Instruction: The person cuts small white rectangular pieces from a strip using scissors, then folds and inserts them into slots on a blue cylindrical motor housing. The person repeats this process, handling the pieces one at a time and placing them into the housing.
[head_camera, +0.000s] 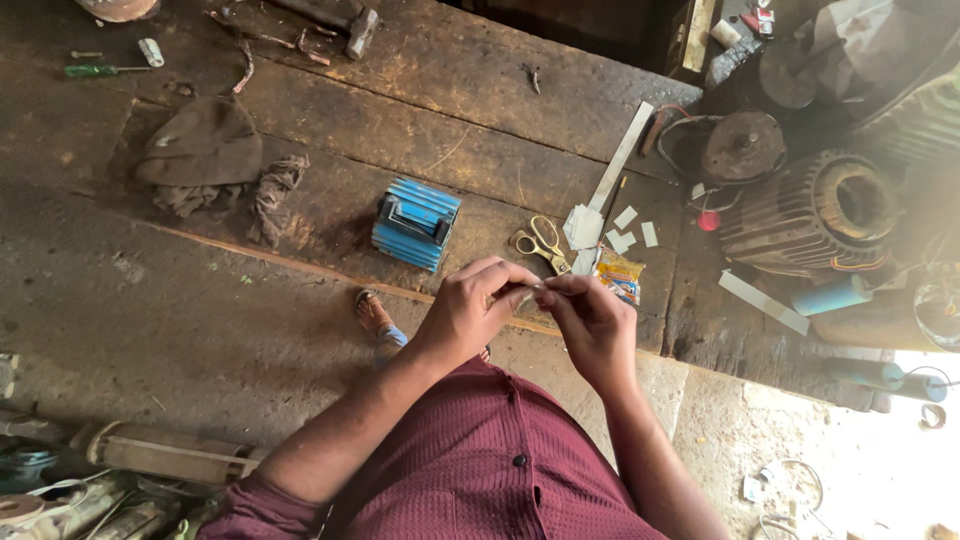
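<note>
Two hands meet just below the middle of the frame: your left hand (470, 305) and your right hand (592, 318) come together fingertip to fingertip, pinching a small pale strip (531, 292) between them. The fingers of both hands are curled in narrow around that strip, thumbs pressed toward the forefingers; most of the strip is hidden, so you cannot tell its full shape. It sits in the air over the near edge of the wooden bench (420, 120), not touching it. Just above your hands, on the bench, lie yellow-handled scissors (541, 243), and beside them to the right a small yellow packet (620, 274) and a few white paper pieces (627, 228). A long white strip (620, 155) runs diagonally up from there toward the upper right. Left of the scissors, near the frame's centre, stands a blue ribbed block (415, 223). Further left a brown cloth (205, 145) rests with a frayed rag just beside it. A green screwdriver (100, 70) lies in the upper left corner, and a hammer (345, 20) at the top edge. On the right side sits a finned motor housing (815, 210), with a blue cylinder (832, 294) below it. Your maroon shirt (480, 460) fills the bottom centre, and a sandalled foot (377, 318) shows on the floor just left of your left wrist.
</note>
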